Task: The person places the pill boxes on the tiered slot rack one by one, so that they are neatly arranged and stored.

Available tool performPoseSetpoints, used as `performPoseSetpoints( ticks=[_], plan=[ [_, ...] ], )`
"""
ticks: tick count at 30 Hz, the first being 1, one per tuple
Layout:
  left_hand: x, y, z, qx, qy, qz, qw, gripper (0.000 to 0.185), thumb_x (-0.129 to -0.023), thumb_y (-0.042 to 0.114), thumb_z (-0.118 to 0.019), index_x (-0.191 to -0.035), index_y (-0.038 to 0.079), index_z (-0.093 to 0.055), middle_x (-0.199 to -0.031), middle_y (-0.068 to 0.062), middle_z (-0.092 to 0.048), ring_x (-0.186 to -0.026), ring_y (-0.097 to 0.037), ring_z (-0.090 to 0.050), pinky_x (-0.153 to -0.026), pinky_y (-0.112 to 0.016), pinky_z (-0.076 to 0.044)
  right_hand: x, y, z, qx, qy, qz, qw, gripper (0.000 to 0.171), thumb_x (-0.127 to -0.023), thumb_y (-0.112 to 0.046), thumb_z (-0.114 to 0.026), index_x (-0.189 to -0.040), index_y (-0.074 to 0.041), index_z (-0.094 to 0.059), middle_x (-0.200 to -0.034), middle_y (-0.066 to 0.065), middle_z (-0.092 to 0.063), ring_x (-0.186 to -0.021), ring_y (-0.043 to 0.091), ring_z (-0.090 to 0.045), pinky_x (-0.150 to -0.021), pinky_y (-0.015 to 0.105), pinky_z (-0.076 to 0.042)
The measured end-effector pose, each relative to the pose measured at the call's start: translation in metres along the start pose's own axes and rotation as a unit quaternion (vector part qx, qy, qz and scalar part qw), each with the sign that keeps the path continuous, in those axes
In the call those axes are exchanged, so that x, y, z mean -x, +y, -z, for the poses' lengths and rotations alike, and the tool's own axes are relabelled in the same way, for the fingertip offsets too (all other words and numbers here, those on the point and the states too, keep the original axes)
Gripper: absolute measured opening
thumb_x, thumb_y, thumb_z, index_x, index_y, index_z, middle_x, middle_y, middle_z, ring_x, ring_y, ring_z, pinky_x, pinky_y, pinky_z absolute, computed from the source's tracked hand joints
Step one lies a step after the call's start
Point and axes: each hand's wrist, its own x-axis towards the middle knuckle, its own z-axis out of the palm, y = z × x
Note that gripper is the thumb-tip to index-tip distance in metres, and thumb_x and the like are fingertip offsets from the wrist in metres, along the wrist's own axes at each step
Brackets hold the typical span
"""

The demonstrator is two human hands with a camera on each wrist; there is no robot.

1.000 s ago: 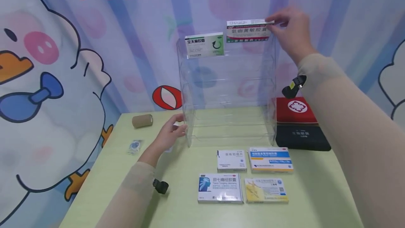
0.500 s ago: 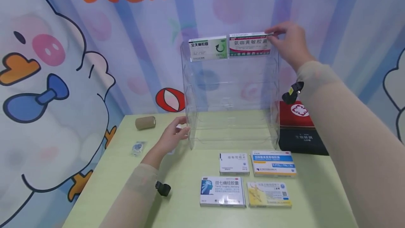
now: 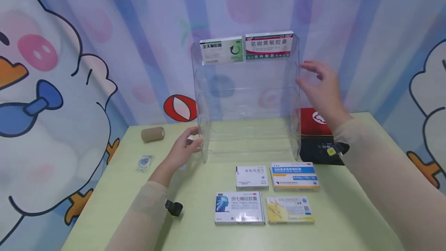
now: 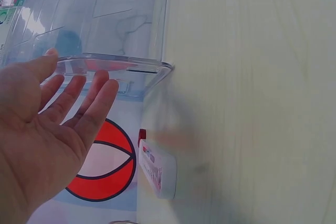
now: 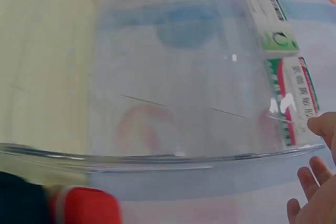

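Note:
A clear acrylic tiered rack [image 3: 249, 142] stands on the table. On its top tier, a green-and-white medicine box [image 3: 221, 50] leans beside a red, white and green medicine box [image 3: 269, 46]. My right hand [image 3: 322, 90] is off to the rack's right side, thumb and fingers spread with nothing between them. In the right wrist view, that hand [image 5: 323, 182] is close to the red-and-green box. My left hand [image 3: 181, 150] rests its fingertips at the rack's left side panel. The left wrist view shows this hand [image 4: 58, 129] with relaxed, slightly bent fingers at the panel's edge.
In front of the rack lie a small white box [image 3: 252, 177], a blue-and-orange box [image 3: 294, 176], a white box with a blue head [image 3: 239, 208] and a yellow box [image 3: 290, 210]. A brown roll [image 3: 152, 134] lies left; a red-and-black pouch [image 3: 317, 148] right. A white bottle [image 4: 160, 169] stands behind.
My right hand lowered the red-and-green box onto the top tier beside the green one, let go of it, and moved down along the rack's right side. The left hand stayed at the rack.

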Motion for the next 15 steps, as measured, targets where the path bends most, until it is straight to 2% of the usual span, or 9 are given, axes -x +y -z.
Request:
performPoseSetpoints(
  ticks=[2, 9, 12, 15],
  plan=[
    [-0.001, 0.001, 0.000, 0.001, -0.001, 0.000, 1.0000, 0.051, -0.106, 0.027, -0.059, -0.154, 0.018, -0.041, -0.151, -0.011, -0.044, -0.121, -0.032, -0.063, -0.099, -0.041, -0.060, 0.024, 0.011, 0.001, -0.003, -0.012, 0.003, 1.000, 0.043, -0.099, -0.029, -0.070, -0.141, -0.020, -0.063, -0.154, -0.002, -0.052, -0.146, 0.020, -0.043, -0.123, 0.050, -0.034],
    [0.000, 0.002, -0.001, -0.002, -0.009, -0.002, 1.0000, 0.052, -0.107, 0.024, -0.058, -0.155, 0.014, -0.040, -0.151, -0.014, -0.043, -0.121, -0.034, -0.063, -0.099, -0.041, -0.060, 0.092, 0.044, 0.010, 0.055, -0.070, -0.017, 0.996, 0.044, -0.095, -0.022, -0.076, -0.138, -0.017, -0.065, -0.145, 0.009, -0.058, -0.134, 0.032, -0.052, -0.106, 0.058, -0.052],
    [0.000, 0.004, -0.001, -0.003, -0.013, 0.001, 0.9999, 0.053, -0.107, 0.024, -0.058, -0.155, 0.014, -0.039, -0.152, -0.014, -0.042, -0.123, -0.034, -0.062, -0.100, -0.041, -0.059, 0.113, 0.058, 0.015, 0.080, -0.110, -0.015, 0.991, 0.046, -0.094, -0.020, -0.077, -0.138, -0.016, -0.064, -0.141, 0.011, -0.061, -0.131, 0.034, -0.056, -0.104, 0.060, -0.053],
    [0.000, 0.005, 0.000, -0.010, -0.008, 0.009, 0.9999, 0.053, -0.107, 0.026, -0.058, -0.155, 0.016, -0.039, -0.152, -0.012, -0.043, -0.123, -0.033, -0.062, -0.101, -0.042, -0.059, 0.130, 0.072, 0.017, 0.103, -0.165, -0.005, 0.981, 0.046, -0.093, -0.018, -0.078, -0.137, -0.015, -0.064, -0.140, 0.011, -0.062, -0.132, 0.034, -0.056, -0.108, 0.061, -0.049]
  ],
)
